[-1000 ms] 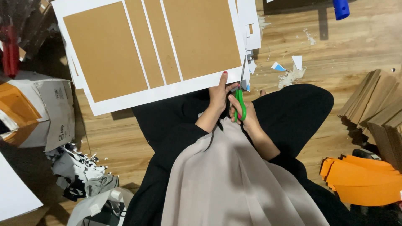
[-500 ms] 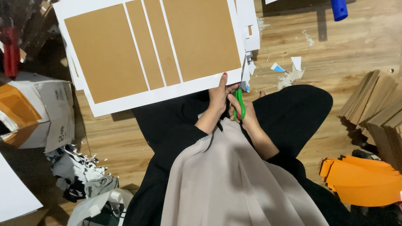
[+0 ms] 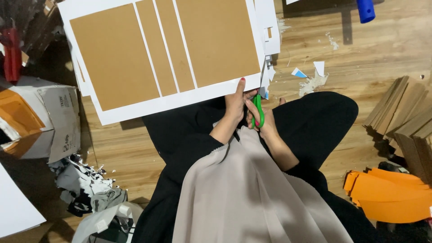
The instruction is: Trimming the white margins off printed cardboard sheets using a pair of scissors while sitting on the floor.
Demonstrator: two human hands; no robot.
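Crumpled paper scraps [image 3: 85, 189] lie nearest on the wood floor [image 3: 387, 49], orange strips [image 3: 391, 195] to the right. Above the lap, the right hand [image 3: 263, 121] grips green-handled scissors [image 3: 258, 110] at the sheet's right corner; the left hand [image 3: 236, 101] pinches the white sheet with brown panels [image 3: 166, 54] at its lower edge

The scissor blades [image 3: 264, 83] vanish behind the white sheet's [image 3: 180, 100] edge; the blue cylinder [image 3: 366, 9], red tool [image 3: 11, 54] and orange strips [image 3: 391, 198] are cut off by the frame
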